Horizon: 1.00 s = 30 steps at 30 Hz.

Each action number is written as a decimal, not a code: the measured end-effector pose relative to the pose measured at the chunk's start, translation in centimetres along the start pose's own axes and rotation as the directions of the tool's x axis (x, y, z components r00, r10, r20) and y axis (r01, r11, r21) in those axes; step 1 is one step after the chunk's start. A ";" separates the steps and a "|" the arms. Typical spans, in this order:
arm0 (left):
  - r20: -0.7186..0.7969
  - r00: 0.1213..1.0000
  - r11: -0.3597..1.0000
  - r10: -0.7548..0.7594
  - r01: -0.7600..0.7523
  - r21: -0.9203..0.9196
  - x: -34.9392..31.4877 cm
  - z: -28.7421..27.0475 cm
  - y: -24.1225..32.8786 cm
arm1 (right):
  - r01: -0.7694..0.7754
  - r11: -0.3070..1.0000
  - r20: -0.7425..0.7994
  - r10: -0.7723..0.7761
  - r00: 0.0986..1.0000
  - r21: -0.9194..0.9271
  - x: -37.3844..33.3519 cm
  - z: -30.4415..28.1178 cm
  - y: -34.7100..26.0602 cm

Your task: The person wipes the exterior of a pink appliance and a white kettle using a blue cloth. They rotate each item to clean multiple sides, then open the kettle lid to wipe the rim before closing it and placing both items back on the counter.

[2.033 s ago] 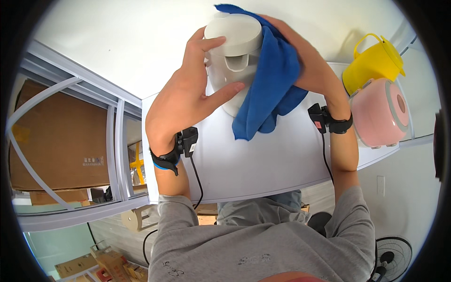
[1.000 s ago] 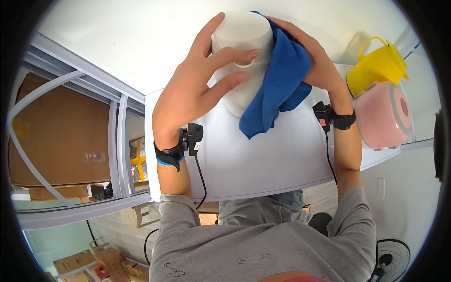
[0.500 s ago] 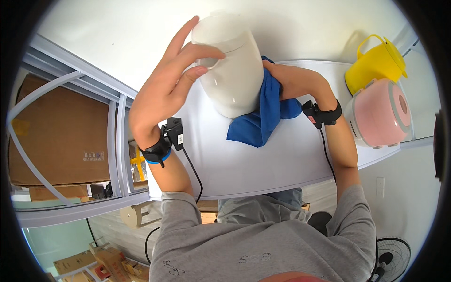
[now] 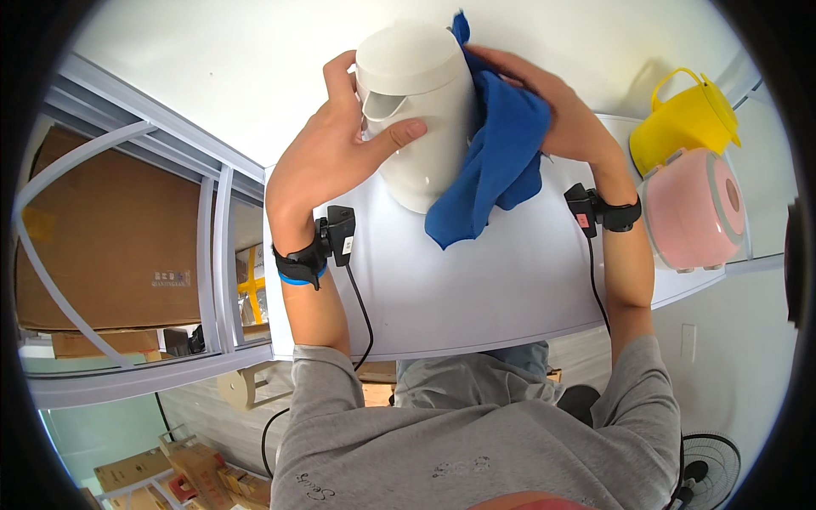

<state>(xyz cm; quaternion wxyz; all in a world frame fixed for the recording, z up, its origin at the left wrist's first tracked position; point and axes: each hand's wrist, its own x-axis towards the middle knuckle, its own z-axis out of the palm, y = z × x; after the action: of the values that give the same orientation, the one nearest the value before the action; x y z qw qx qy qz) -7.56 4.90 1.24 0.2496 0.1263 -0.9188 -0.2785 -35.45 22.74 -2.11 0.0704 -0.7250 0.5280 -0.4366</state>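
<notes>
A glossy white electric kettle (image 4: 425, 144) stands on the white table, its spout turned toward my left. My left hand (image 4: 340, 140) grips its left side around the spout, with the thumb across the front and the fingers behind. My right hand (image 4: 557, 106) holds a blue cloth (image 4: 501, 153) against the kettle's right side. Part of the cloth sticks up beside the lid, and the rest hangs down over the kettle's lower right. Some of the right fingers are hidden behind the cloth.
At the table's right end stand a yellow jug (image 4: 680, 123) and a pink lidded appliance (image 4: 693, 208). The white table (image 4: 459, 297) has a raised metal frame (image 4: 217, 255) on its left, with a cardboard box (image 4: 110, 238) behind it. A black fan (image 4: 705, 467) stands at lower right.
My right hand has moved up and right with the cloth, which rises beside the lid. My left hand has come down closer around the spout, and the kettle has turned a little.
</notes>
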 end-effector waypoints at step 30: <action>0.141 0.985 0.976 0.100 -0.069 -0.207 -0.3 -2.0 -0.8 | -0.064 0.961 -0.131 0.029 0.991 -0.268 -1.3 -2.3 0.6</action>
<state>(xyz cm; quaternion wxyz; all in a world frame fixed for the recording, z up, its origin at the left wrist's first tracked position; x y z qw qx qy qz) -6.14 3.43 2.09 0.2026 0.0398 -0.9066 -0.3680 -37.60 24.42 -1.80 -0.0528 -0.6862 0.6030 -0.4034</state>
